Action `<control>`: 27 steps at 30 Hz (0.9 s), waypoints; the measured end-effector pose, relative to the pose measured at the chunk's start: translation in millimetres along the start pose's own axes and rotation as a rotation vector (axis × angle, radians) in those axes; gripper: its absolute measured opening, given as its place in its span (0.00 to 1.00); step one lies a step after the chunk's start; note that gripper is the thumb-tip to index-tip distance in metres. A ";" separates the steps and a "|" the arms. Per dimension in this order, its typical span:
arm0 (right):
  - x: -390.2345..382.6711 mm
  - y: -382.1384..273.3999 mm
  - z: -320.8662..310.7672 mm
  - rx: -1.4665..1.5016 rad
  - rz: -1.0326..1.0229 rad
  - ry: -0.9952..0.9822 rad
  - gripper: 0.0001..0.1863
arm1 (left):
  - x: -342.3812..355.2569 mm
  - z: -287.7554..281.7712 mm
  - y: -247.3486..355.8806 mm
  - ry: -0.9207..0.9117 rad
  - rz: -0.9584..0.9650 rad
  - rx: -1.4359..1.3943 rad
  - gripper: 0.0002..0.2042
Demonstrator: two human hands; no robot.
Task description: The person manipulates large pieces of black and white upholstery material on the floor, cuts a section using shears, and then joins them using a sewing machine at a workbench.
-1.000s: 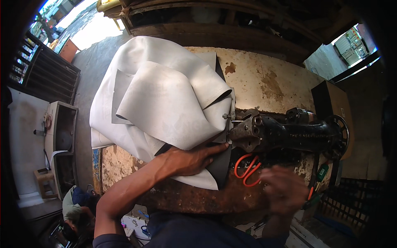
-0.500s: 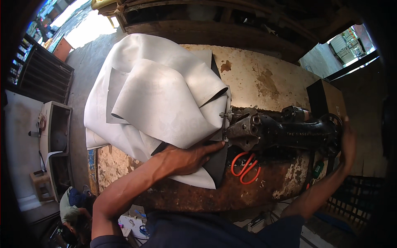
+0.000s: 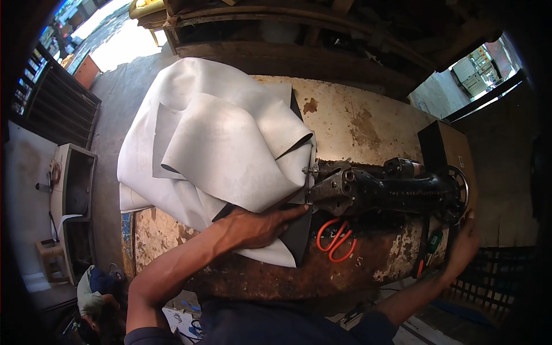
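Observation:
A large sheet of white material (image 3: 230,149) with a dark underside, perhaps synthetic leather, lies bunched in loose folds left of a black sewing machine (image 3: 397,190). Its near right part reaches the needle end of the machine. My left hand (image 3: 259,227) rests on the sheet, index finger stretched toward the needle area, other fingers lying on the material. The needle itself is hard to make out. At the machine's right end, my right hand (image 3: 464,238) is just below the handwheel (image 3: 459,192), fingertips close to its rim; their grip is unclear.
Orange-handled scissors (image 3: 336,241) lie in front of the machine. A green-handled tool (image 3: 434,244) lies near the worn tabletop's (image 3: 368,259) right end. Behind the wheel stands a cardboard box (image 3: 454,152). Another person (image 3: 95,293) is low at the far left.
My right hand has moved down and nearer along the handwheel, from its right side to below it. My left hand stays on the sheet by the needle end. The view has shifted slightly.

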State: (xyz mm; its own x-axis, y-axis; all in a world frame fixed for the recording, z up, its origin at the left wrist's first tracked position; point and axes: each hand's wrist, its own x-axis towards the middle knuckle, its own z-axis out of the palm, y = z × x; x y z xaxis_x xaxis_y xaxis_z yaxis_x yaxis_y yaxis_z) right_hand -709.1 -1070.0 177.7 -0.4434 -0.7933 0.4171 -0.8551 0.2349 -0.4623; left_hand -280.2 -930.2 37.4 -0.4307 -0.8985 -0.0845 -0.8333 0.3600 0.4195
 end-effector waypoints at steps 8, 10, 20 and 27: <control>-139.4 -76.2 88.2 0.580 -0.135 -1.156 0.19 | -9.3 -14.0 1.0 0.196 -0.011 0.311 0.27; -144.8 -76.9 140.9 0.845 0.098 -1.333 0.16 | -10.2 -37.0 19.5 0.000 -0.162 0.232 0.31; -155.1 -137.8 206.6 1.902 0.459 -1.772 0.30 | -6.2 -39.8 3.6 0.302 0.144 0.562 0.20; -198.2 -71.2 116.3 0.622 -0.609 -1.034 0.21 | 8.6 -36.9 13.7 0.145 -0.021 0.131 0.13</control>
State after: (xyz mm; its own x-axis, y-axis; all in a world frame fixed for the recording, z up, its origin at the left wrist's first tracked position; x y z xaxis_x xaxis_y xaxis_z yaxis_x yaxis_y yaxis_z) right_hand -529.1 -994.7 36.9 0.5987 -0.8003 0.0332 -0.4572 -0.3755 -0.8062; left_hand -282.6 -942.3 75.8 -0.3662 -0.9295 0.0432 -0.8838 0.3619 0.2966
